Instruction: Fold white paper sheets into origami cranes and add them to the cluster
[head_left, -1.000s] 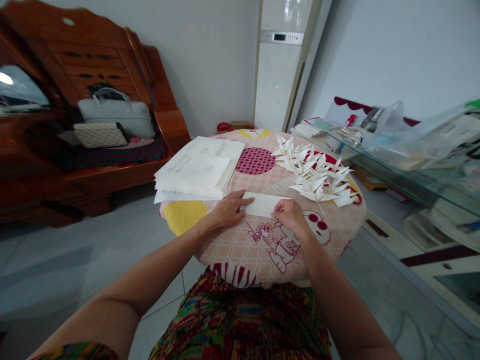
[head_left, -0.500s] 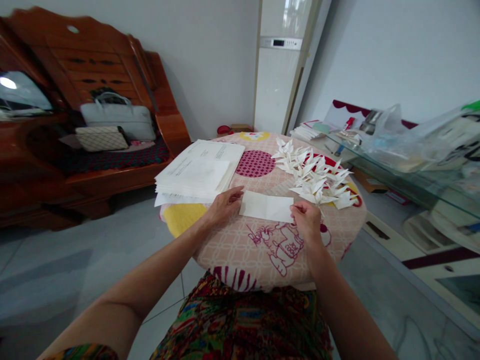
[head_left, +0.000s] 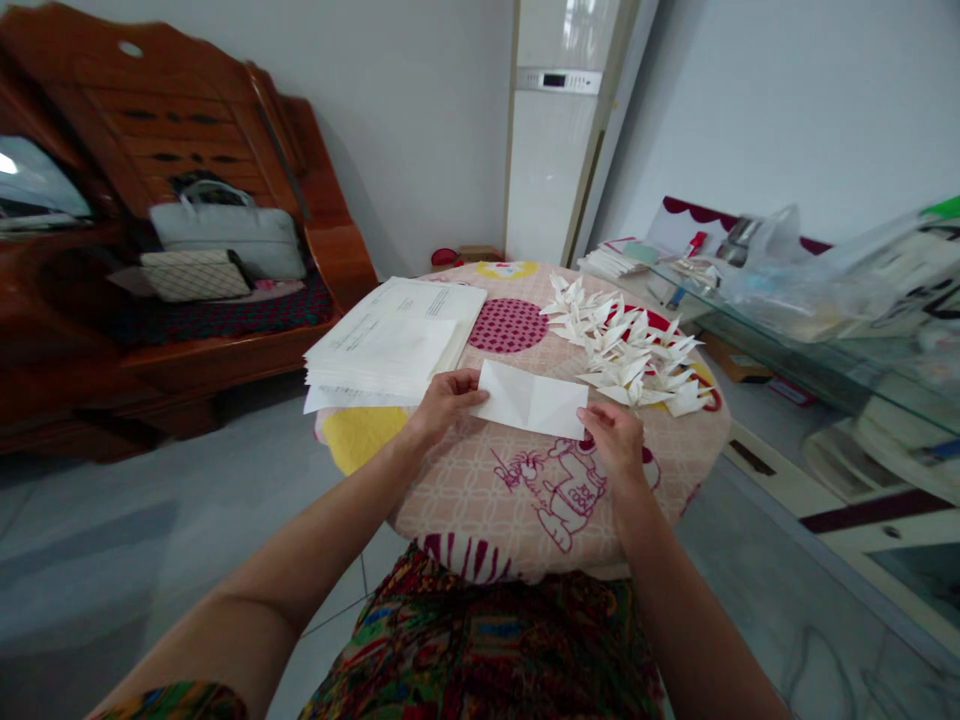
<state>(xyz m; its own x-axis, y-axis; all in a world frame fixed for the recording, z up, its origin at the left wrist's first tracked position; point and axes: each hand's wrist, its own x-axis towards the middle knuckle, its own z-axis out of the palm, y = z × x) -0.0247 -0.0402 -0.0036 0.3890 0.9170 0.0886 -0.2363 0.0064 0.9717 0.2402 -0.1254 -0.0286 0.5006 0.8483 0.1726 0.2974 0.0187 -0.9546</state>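
Note:
A folded white paper [head_left: 532, 398] with crease lines is held just above a round table [head_left: 525, 500] covered in a pink patterned cloth. My left hand [head_left: 442, 402] pinches its left edge. At the paper's lower right corner my right hand [head_left: 619, 440] grips with closed fingers. A stack of white sheets [head_left: 394, 340] lies to the left of the paper. Several folded paper cranes [head_left: 626, 350] are heaped on the table's far right.
A wooden bench [head_left: 150, 250] with a grey bag [head_left: 225, 230] stands at the left. A tall white appliance [head_left: 551, 130] is behind the table. A glass shelf [head_left: 825, 330] with plastic bags and papers runs along the right. Grey floor tiles lie around.
The narrow folded strip has been opened out into a wider rectangle and lifted off the cloth. My hands have moved apart to its two ends.

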